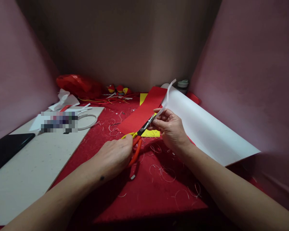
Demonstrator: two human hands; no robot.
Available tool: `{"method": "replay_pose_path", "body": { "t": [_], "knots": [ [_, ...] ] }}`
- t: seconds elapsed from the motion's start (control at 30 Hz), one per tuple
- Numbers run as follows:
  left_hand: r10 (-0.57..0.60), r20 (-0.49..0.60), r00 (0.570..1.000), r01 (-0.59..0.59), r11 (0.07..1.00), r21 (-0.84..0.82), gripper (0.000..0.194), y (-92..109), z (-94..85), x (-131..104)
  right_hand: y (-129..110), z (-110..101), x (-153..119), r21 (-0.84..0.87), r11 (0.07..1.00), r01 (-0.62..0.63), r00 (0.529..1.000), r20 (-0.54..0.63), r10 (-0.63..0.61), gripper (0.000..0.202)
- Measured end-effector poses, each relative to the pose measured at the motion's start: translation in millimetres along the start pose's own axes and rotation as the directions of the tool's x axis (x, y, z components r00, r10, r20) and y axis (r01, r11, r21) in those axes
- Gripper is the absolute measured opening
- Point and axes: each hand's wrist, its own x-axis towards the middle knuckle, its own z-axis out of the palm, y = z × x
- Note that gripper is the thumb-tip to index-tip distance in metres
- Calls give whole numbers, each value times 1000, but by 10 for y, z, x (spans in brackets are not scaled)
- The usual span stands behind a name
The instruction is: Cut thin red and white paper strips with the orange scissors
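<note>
My left hand (pixel 118 152) is closed around the yellow and orange handles of a pair of scissors (pixel 136 141). Their dark blades point up and right, reaching the fingertips of my other hand. My right hand (pixel 172 128) pinches a narrow white strip (pixel 168 98), whose free end curls upward. The blades meet the strip's lower end by my right fingers; whether they are fully closed I cannot make out. Below and behind the blades lie a ribbed red sheet (pixel 142 110) and a yellow sheet (pixel 151 132).
A large white sheet (pixel 207 125) curls along the right. On the left, a pale board (pixel 38 160) carries a black flat object (pixel 9 147) and a wire ring (pixel 92 120). A red bag (pixel 77 85) and red-yellow balls (pixel 119 89) sit at the back. Thin offcuts litter the red cloth (pixel 144 199).
</note>
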Motion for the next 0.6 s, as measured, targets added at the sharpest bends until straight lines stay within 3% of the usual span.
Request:
{"method": "replay_pose_path", "body": {
  "t": [0.6],
  "knots": [
    [-25, -12, 1000, 25, 999, -23, 32, -18, 24, 43, -43, -31, 23, -26, 999, -25, 1000, -19, 24, 29]
  ]
}}
